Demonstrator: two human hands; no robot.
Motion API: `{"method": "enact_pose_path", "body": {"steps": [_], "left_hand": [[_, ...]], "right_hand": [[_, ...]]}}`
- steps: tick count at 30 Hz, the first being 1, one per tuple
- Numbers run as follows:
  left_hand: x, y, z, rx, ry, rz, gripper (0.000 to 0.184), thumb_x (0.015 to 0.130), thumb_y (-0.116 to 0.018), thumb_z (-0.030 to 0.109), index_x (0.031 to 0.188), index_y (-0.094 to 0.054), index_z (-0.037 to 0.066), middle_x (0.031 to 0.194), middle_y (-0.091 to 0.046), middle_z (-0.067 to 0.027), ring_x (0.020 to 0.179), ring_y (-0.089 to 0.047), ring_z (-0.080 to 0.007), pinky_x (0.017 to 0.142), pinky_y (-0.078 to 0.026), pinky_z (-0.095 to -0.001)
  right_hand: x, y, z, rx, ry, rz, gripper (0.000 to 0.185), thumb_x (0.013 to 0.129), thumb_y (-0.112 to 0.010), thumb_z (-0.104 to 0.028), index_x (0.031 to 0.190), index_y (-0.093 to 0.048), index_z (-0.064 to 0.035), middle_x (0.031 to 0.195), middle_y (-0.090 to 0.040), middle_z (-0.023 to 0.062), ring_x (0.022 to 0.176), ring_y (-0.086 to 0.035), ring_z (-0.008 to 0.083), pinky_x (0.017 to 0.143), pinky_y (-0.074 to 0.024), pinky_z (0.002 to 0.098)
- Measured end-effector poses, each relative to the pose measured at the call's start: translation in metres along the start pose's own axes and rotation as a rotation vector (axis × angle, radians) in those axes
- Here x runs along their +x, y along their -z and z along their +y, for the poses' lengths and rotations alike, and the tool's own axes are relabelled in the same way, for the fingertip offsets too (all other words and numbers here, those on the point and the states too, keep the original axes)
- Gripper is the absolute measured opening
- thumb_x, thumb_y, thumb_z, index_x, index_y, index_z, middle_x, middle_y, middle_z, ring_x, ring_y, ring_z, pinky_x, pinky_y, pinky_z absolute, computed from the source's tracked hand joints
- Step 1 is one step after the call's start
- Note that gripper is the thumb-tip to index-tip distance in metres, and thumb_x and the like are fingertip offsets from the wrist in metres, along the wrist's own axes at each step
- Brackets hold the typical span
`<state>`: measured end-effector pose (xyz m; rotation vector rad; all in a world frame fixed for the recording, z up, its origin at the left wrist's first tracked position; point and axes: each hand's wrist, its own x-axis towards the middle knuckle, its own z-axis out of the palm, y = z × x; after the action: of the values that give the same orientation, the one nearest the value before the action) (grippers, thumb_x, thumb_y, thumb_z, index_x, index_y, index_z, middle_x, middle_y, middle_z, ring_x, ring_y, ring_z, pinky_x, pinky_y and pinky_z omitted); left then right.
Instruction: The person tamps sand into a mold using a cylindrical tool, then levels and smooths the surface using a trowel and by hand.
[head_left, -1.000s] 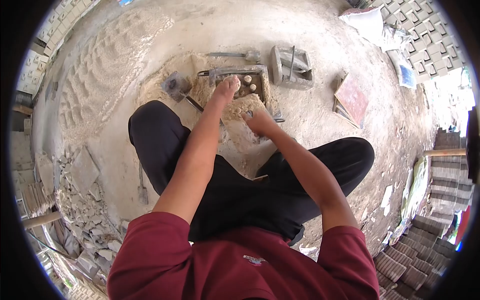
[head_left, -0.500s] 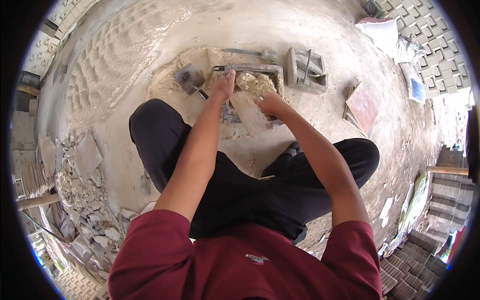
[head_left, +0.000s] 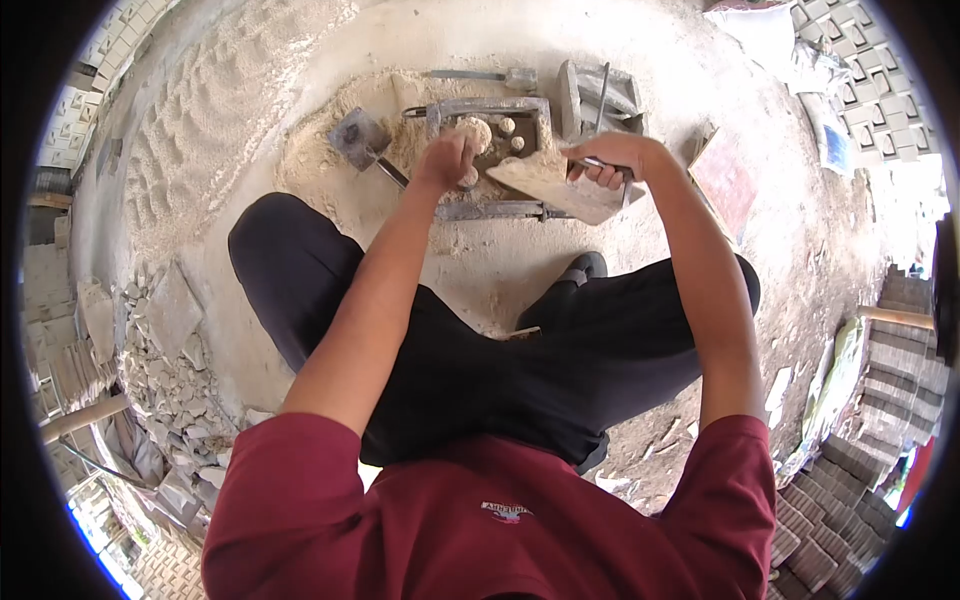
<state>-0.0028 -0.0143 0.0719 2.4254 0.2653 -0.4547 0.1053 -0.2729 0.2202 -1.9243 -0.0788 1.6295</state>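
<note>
My left hand is closed at the left part of a rectangular frame mold, against a clump of pale, crumbly material; my fingertips are partly hidden. Small round lumps lie inside the mold. At the mold's right side my right hand is wrapped round the handle of a flat trowel. The trowel's wide blade is tilted over the mold's right front corner and carries some pale powder.
A square-bladed tool lies left of the mold, on sandy powder. Behind is a long-handled tool. A grey tray with a bar stands back right, near reddish boards. Rubble lies at left.
My right hand has moved right and lifted the trowel blade away from the mold's front. My left hand has come off the blade and gone down to the clump at the left.
</note>
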Motion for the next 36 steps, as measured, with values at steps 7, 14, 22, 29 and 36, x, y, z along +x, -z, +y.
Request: {"method": "enact_pose_path", "body": {"steps": [7,14,22,29,36], "left_hand": [[0.07,-0.013,-0.024,0.171,-0.238,0.479,0.066,0.094,-0.038,0.046,0.14,-0.034,-0.002,0.147,-0.029,-0.0212,0.139,-0.025,-0.0321,0.114,-0.021,-0.0403],[0.013,-0.063,-0.003,0.385,-0.424,0.595,0.057,0.095,-0.04,0.034,0.138,-0.035,-0.004,0.149,-0.026,-0.0207,0.139,-0.022,-0.0327,0.113,-0.014,-0.0514],[0.033,-0.051,-0.006,0.267,-0.389,0.595,0.061,0.098,-0.032,0.04,0.141,-0.03,-0.003,0.15,-0.024,-0.021,0.142,-0.016,-0.0325,0.116,-0.01,-0.0451],[0.058,-0.079,0.026,0.474,-0.525,0.455,0.068,0.096,-0.026,0.048,0.144,-0.026,-0.001,0.151,-0.022,-0.0193,0.143,-0.012,-0.032,0.116,-0.007,-0.0448],[0.03,-0.096,0.048,0.41,-0.446,0.504,0.063,0.095,-0.035,0.04,0.142,-0.03,-0.002,0.151,-0.022,-0.0188,0.143,-0.014,-0.03,0.115,-0.006,-0.0498]], "right_hand": [[-0.014,-0.001,-0.025,-0.58,0.068,0.241,0.044,0.088,-0.059,-0.045,0.085,-0.067,-0.001,0.059,-0.053,0.0029,0.044,-0.046,0.0113,0.042,-0.039,0.0278],[-0.036,0.014,-0.039,-0.998,0.195,0.546,0.048,0.084,-0.062,-0.043,0.095,-0.066,0.0033,0.085,-0.068,0.0178,0.071,-0.065,0.0287,0.063,-0.0499,0.0395],[-0.037,0.039,-0.05,-0.97,0.399,0.741,0.045,0.084,-0.061,-0.042,0.094,-0.067,0.002,0.079,-0.066,0.0205,0.068,-0.065,0.0304,0.065,-0.0503,0.0404],[-0.03,0.048,-0.037,-0.76,0.236,0.616,0.048,0.083,-0.062,-0.044,0.091,-0.067,0.0031,0.075,-0.066,0.0197,0.065,-0.064,0.0293,0.063,-0.05,0.0402],[-0.04,0.06,-0.035,-0.806,0.179,0.712,0.048,0.083,-0.062,-0.043,0.086,-0.067,0.0043,0.072,-0.065,0.0181,0.06,-0.062,0.0276,0.059,-0.0483,0.039]]}}
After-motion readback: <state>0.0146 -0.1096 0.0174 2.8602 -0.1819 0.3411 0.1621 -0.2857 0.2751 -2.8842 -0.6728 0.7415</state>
